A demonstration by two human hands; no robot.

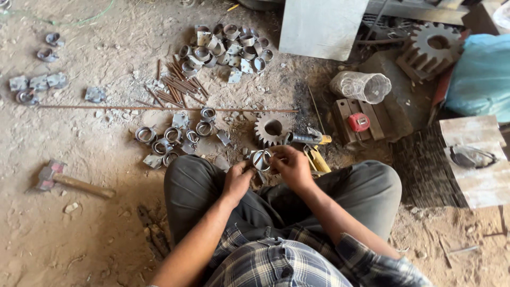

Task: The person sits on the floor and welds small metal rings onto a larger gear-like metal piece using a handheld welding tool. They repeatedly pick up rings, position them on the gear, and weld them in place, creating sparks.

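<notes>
I am pinching a small grey metal ring clamp (pixel 261 160) between both grips, left hand (pixel 237 180) and right hand (pixel 291 166) clenching its opposite sides above my knees.

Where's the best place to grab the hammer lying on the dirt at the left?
Take the hammer by its wooden handle, near the middle, coming down from above. The handle lies flat and bare, pointing right toward the knee, while the heavy metal head sits at the far left end.
</notes>
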